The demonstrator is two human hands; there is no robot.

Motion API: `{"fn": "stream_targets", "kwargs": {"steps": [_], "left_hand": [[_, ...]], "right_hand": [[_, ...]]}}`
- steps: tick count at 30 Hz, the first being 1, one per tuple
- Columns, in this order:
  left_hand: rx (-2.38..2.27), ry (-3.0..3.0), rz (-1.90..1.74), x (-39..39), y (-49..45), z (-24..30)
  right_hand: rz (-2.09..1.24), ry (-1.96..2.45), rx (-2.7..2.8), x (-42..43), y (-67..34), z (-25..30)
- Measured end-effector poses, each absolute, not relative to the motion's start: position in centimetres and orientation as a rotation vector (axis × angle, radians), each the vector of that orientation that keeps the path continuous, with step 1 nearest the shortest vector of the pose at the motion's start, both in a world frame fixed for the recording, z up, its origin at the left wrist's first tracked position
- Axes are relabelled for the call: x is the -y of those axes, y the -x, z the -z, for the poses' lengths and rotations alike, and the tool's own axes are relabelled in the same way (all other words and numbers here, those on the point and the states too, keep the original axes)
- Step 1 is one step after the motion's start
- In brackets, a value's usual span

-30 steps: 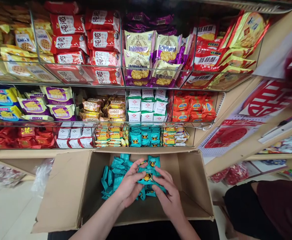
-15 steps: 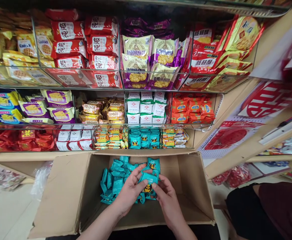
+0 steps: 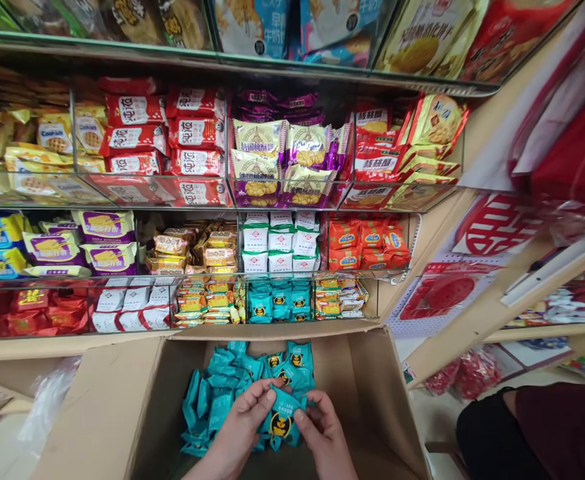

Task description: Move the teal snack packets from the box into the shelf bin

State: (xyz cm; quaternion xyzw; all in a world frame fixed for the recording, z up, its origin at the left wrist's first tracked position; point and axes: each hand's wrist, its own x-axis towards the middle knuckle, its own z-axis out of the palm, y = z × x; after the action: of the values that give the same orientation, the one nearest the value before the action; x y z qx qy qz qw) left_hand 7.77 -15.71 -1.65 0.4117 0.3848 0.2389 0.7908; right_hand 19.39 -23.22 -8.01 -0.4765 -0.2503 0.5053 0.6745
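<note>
A small teal snack packet (image 3: 283, 419) with a black-and-yellow round print is held between my two hands over the open cardboard box. My left hand (image 3: 242, 423) pinches its left upper edge between thumb and fingers. On the other side, my right hand (image 3: 323, 432) grips the right edge, thumb on the front and fingers curled behind. Beneath and behind them, many matching teal packets (image 3: 221, 373) lie loosely heaped in the left and middle of the cardboard box (image 3: 372, 373). Some of these are partly hidden by my hands.
Beyond the box rise glass-fronted shelves with divided compartments, one holding matching teal packets (image 3: 279, 301). Red packets (image 3: 135, 140) and purple packets (image 3: 259, 180) fill bins above. A box flap (image 3: 97, 400) sticks out left. A seated person's dark clothing (image 3: 547, 427) shows at lower right.
The view has tilted up, bringing a higher shelf in and lowering the box in the frame. Both hands still hold the teal packet, now gripped nearer its upper edges.
</note>
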Motion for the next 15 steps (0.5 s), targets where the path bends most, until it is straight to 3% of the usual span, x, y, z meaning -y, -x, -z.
{"fn": "stream_targets", "kwargs": {"steps": [8, 12, 15], "left_hand": [[-0.827, -1.463, -0.419, 14.5, -6.4, 2.9], [-0.868, -1.568, -0.377, 13.5, -5.7, 1.3], [-0.908, -1.625, -0.540, 11.4, -5.8, -0.9]], "right_hand": [[-1.043, 1.110, 0.733, 23.4, -18.8, 9.3], [-0.977, 1.271, 0.790, 23.8, -20.2, 9.6], [-0.870, 1.529, 1.013, 24.9, -23.1, 10.1]]}}
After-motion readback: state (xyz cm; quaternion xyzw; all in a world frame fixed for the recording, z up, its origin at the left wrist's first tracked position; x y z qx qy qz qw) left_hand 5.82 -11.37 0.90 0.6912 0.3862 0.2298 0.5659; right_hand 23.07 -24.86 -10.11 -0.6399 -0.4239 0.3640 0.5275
